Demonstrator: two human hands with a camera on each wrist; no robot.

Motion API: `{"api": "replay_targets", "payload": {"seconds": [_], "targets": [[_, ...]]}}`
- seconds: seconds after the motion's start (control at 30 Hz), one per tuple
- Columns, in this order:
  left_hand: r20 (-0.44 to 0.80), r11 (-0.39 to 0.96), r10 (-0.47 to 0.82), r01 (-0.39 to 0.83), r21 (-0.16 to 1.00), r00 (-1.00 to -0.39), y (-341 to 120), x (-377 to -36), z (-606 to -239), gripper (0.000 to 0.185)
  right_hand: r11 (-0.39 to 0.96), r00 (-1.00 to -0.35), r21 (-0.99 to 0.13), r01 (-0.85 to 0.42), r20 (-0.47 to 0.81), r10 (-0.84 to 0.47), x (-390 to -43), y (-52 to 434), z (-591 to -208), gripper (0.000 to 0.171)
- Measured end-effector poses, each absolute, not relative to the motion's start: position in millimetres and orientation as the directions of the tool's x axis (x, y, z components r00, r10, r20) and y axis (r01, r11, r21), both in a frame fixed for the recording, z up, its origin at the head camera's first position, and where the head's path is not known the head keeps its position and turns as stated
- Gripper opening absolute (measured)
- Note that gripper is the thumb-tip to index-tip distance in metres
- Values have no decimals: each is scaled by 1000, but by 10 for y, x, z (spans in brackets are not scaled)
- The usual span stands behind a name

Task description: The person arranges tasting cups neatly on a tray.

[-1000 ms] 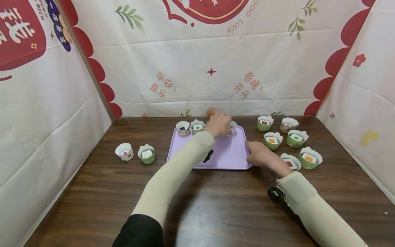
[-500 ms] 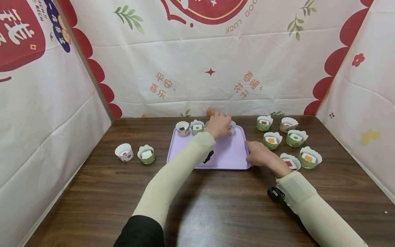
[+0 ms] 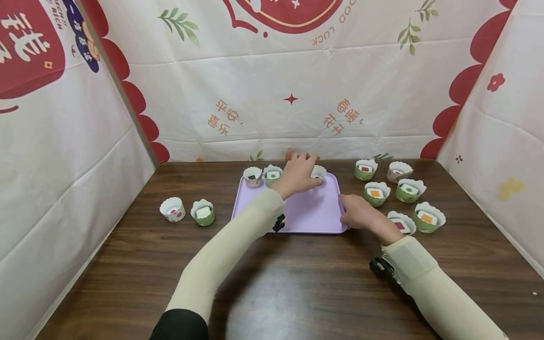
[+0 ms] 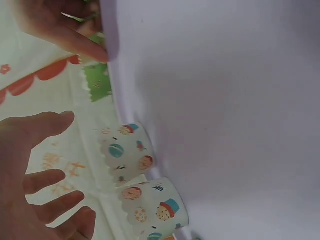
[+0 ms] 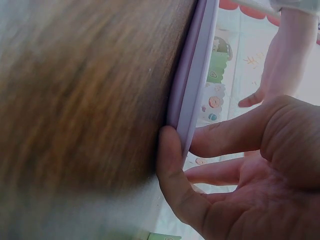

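Note:
A lilac tray point(image 3: 310, 212) lies on the wooden table. Along its far edge stand small paper cups: a patterned white cup point(image 3: 252, 177), a green cup point(image 3: 272, 175) and another white cup point(image 3: 318, 174). My left hand point(image 3: 297, 175) is over this row with fingers spread, hiding part of it. In the left wrist view, a gap separates these fingers from two patterned cups, the nearer cup point(image 4: 155, 210) and the farther cup point(image 4: 128, 154). With thumb and finger, my right hand point(image 3: 359, 212) pinches the tray's right rim, as the right wrist view shows point(image 5: 235, 150).
Several paper cups holding small blocks, such as a green cup point(image 3: 376, 193), stand right of the tray, close to my right hand. Left of it are a white cup point(image 3: 172, 209) and a green cup point(image 3: 202, 212). A printed cloth point(image 3: 263, 71) hangs behind the table.
My left hand has spread its fingers and drawn slightly left from the far-row cups, uncovering more of the rightmost one. My right hand has stayed on the tray's rim.

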State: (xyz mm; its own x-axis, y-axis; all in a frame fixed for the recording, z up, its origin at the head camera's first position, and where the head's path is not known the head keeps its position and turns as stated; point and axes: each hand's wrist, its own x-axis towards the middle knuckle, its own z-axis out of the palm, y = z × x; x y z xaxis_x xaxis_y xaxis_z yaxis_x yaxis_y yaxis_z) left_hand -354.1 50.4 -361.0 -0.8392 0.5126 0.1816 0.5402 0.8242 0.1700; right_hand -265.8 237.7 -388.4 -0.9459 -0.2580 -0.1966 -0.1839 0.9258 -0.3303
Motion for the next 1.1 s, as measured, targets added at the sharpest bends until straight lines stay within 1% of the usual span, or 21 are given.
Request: {"api": "replay_targets", "payload": {"seconds": [0.1, 0.27, 0.43, 0.8, 0.97, 1.1], "targets": [[230, 806, 499, 545, 229, -835, 411, -3450, -3600, 75, 928, -948, -331, -174, -200, -249, -2655, 2376, -3883, 68], [364, 745, 456, 572, 343, -812, 175, -3315, -3602, 73, 931, -947, -330, -154, -220, -234, -2661, 2362, -3863, 68], [431, 708, 398, 570, 417, -810, -66, -3180, -3628, 69, 930, -947, -330, -160, -215, -239, -2662, 2368, -3868, 65], [511, 712, 339, 571, 409, -790, -597, -3015, -3739, 52, 925, -943, -339, -173, -212, -255, -2655, 2367, -3872, 55], [486, 733, 318, 536, 418, -814, -825, -3013, -3749, 51, 921, -945, -344, -182, -197, -260, -2637, 2361, -3854, 52], [476, 749, 291, 507, 426, -830, -1043, -3020, -3764, 52, 919, -945, -334, -208, -175, -277, -2641, 2371, -3855, 55]]}}
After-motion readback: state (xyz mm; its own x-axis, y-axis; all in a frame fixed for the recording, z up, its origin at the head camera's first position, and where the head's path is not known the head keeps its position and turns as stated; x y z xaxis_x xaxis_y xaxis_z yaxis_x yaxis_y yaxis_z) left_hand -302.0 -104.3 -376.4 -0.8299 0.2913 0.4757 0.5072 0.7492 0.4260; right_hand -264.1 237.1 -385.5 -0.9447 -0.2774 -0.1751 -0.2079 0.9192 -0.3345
